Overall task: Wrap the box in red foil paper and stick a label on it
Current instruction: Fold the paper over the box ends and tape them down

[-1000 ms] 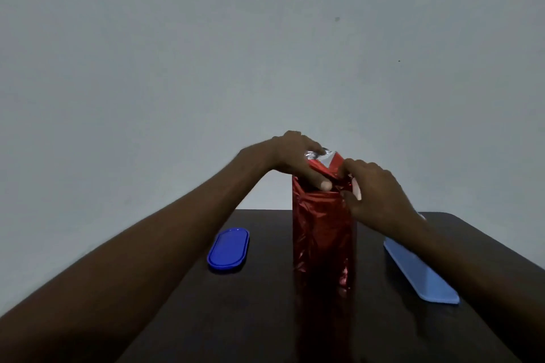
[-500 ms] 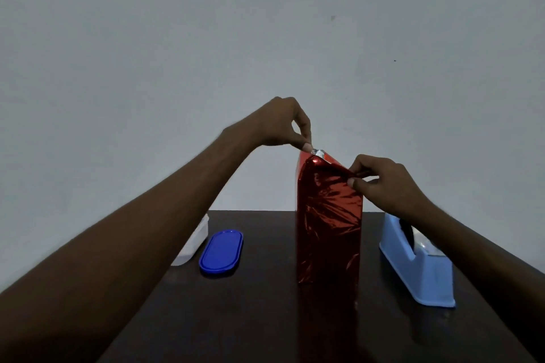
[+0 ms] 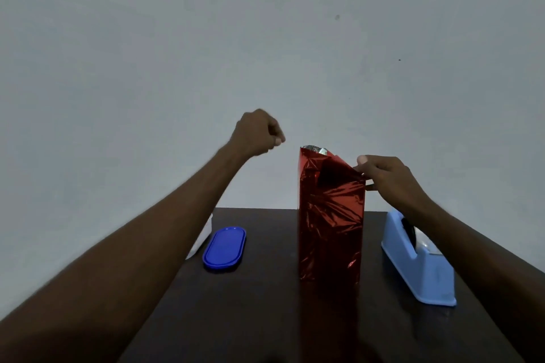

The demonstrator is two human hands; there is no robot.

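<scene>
A tall box wrapped in red foil paper (image 3: 331,215) stands upright on the dark table (image 3: 265,318). Its top end is unfolded, with the silver inner side of the foil showing at the upper rim. My right hand (image 3: 386,177) pinches the foil's upper right corner. My left hand (image 3: 258,134) is raised in the air to the left of the box top, fingers curled, apart from the foil and with nothing visible in it. No label is in view.
A light blue tape dispenser (image 3: 418,265) stands right of the box, partly behind my right forearm. A blue oval lid (image 3: 224,247) lies left of the box, with a white container (image 3: 203,239) mostly hidden behind my left arm. A plain wall rises behind the table.
My left hand has let go of the foil's top edge and moved up and to the left. The top of the foil has opened out. My right hand still holds the right corner.
</scene>
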